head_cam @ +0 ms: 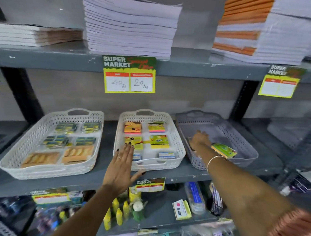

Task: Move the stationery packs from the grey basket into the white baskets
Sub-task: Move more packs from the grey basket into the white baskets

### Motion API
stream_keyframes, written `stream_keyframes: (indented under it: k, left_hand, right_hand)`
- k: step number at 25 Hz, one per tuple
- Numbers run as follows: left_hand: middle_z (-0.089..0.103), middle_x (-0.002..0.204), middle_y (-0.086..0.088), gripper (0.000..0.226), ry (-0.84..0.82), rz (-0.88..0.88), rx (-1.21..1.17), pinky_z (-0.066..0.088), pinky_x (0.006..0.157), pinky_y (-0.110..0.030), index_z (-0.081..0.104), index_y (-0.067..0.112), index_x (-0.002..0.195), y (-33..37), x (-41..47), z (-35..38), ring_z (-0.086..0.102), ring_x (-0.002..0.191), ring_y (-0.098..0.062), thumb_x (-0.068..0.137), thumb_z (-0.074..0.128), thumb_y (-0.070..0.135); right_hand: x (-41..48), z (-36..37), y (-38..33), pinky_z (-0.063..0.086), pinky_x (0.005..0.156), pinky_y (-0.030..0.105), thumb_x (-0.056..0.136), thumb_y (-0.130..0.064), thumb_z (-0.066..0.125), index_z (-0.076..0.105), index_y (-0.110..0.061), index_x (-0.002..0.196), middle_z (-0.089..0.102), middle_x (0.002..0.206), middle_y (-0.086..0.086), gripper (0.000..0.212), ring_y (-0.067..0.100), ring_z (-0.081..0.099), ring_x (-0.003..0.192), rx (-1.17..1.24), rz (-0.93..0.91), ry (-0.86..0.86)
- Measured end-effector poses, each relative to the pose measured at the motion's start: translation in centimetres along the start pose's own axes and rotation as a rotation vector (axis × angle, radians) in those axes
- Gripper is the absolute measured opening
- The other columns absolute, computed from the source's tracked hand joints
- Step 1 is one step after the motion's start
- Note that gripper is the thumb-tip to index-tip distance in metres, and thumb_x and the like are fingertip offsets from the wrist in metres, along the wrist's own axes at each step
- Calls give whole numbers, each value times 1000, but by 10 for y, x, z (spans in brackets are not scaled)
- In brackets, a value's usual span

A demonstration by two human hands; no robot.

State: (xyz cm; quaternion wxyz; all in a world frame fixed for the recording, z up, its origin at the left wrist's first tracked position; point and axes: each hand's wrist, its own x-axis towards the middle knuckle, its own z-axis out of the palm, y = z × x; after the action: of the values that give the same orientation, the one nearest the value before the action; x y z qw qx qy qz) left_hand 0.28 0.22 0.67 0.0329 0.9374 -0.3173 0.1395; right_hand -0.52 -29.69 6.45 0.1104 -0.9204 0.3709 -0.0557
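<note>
The grey basket [245, 149] stands at the right of the middle shelf. A green and yellow stationery pack [224, 150] lies in it near the front. My right hand [200, 140] reaches into this basket palm down, just left of the pack, with its fingers spread; what lies under the palm is hidden. The middle white basket [179, 140] holds orange, yellow and small white packs. My left hand [121, 165] hovers open over its front left corner, holding nothing. The left white basket [19, 156] holds green packs and orange ones.
All three baskets stand side by side on a grey metal shelf [104, 179]. Stacks of notebooks [129, 24] fill the shelf above, with a yellow price tag [129, 74] hanging from its edge. Glue bottles [118, 214] and other goods crowd the shelf below.
</note>
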Motion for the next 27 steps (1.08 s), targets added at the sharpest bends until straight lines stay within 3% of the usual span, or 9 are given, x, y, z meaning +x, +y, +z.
stream_keyframes:
  k: [3,8,12,16,19,21,23,27]
  left_hand:
    - [48,136,-21,93,-43,-10,10,22,103,-41,46,-7,130,1,0,-1,46,125,-33,91,4,66]
    - [49,136,-19,93,-74,-21,22,21,104,-39,45,-5,132,0,0,1,47,124,-31,90,5,67]
    - [46,139,-16,92,-63,-36,35,31,106,-43,37,-2,136,0,0,3,43,128,-28,88,4,69]
    - [35,147,-15,94,-78,-59,54,20,108,-43,21,0,141,1,1,1,32,135,-26,84,-3,71]
    - [9,155,-11,107,-44,-13,89,2,114,-36,6,4,146,4,3,-2,7,142,-22,70,-22,74]
    - [0,156,-8,109,-79,13,47,-4,114,-34,-1,7,147,-2,1,-8,-2,142,-19,66,-24,76]
    - [6,156,-8,105,-49,-23,32,0,114,-37,5,6,147,-25,-5,-21,2,142,-20,72,-16,76]
    - [33,148,-16,96,15,-231,91,26,107,-51,32,1,141,-127,-33,-46,30,135,-31,84,0,72]
  right_hand:
    - [3,10,12,39,107,42,97,-22,43,39,2,139,41,144,23,48,36,41,133,-20,-9,-77]
    - [14,14,10,48,97,41,93,-26,51,55,2,126,58,133,21,43,36,57,122,60,8,-92]
    - [21,16,12,48,98,40,93,-29,52,55,3,126,57,133,22,46,36,56,123,32,26,-91]
    - [25,15,11,48,98,43,88,-33,58,53,2,127,55,133,22,52,37,55,123,93,74,-10]
    - [30,-2,-6,49,98,45,84,-38,59,51,1,127,54,132,22,58,37,54,121,143,55,51]
    - [30,-18,-33,50,96,43,81,-39,60,54,-2,125,54,132,20,58,37,54,121,155,-25,70]
    - [22,-26,-75,48,97,43,80,-41,61,57,-2,121,53,130,20,56,37,52,122,171,-133,90]
    - [-25,-27,-185,47,93,40,83,-45,56,58,-9,122,53,126,16,53,34,50,122,265,-362,85]
